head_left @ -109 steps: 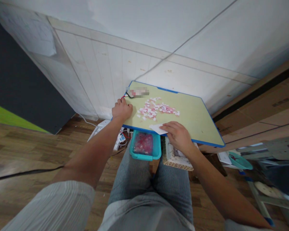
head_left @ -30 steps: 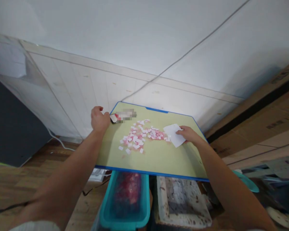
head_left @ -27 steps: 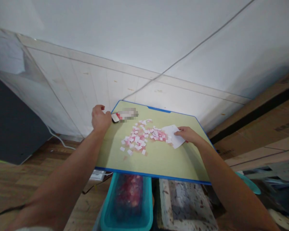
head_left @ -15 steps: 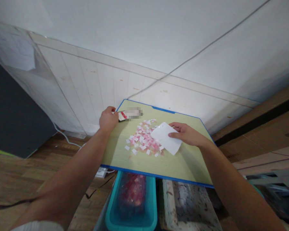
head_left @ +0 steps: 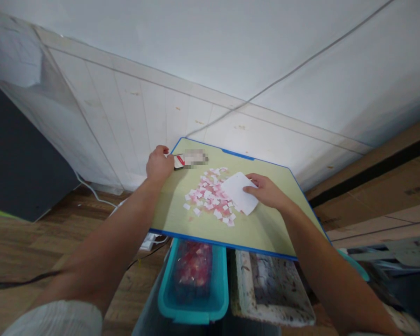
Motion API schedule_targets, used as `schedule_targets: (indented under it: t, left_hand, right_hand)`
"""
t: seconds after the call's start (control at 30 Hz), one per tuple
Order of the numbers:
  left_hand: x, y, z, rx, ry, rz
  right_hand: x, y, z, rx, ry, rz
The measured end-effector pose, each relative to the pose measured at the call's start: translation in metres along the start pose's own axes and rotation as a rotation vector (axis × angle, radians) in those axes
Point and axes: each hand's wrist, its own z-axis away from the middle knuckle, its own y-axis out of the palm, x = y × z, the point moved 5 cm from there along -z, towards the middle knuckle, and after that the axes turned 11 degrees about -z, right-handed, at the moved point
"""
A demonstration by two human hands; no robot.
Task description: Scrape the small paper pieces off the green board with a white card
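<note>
Right of the scraps, the right hand pinches a card whose left edge meets them — the left hand, hold unclear, curls by the phone, behind their left side.

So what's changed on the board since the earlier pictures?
The right hand has carried the white card from the near edge of the board to the right side of the pink-and-white pieces, whose two clusters have merged, the right one shifting left. Card still held; device and teal bin stayed put.
</note>
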Motion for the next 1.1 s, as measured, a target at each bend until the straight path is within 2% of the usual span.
schedule_targets:
  t: [0.17,0.33,0.4,0.47,0.57,0.73,0.9,1.0,1.1]
  left_hand:
    - [-0.002,-0.001,0.001,-0.01,0.001,0.01]
    - [-0.003,-0.002,0.001,-0.036,0.017,0.008]
    - [-0.004,-0.003,0.001,-0.042,0.016,0.012]
    - [-0.004,-0.003,0.001,-0.044,0.012,0.014]
    - [-0.005,-0.003,0.002,-0.047,0.011,0.011]
    - [-0.004,-0.003,0.001,-0.035,0.006,0.003]
    - [-0.004,-0.002,-0.001,-0.049,0.027,0.032]
    - [-0.004,0.0,-0.001,-0.039,0.03,0.034]
    - [-0.004,-0.001,0.0,-0.038,0.02,0.022]
  right_hand:
    - [-0.018,-0.034,0.02,-0.062,0.048,-0.192]
    - [-0.065,-0.059,0.061,-0.152,0.194,-0.241]
    - [-0.082,-0.066,0.078,-0.189,0.262,-0.252]
    - [-0.087,-0.065,0.093,-0.21,0.29,-0.254]
    - [-0.069,-0.047,0.107,-0.188,0.259,-0.283]
    - [-0.031,-0.005,0.109,-0.019,0.119,-0.248]
    - [-0.027,-0.017,0.101,-0.161,0.116,-0.138]
    - [-0.013,-0.009,0.093,-0.085,0.061,-0.173]
    - [-0.004,0.003,0.077,0.012,-0.003,-0.106]
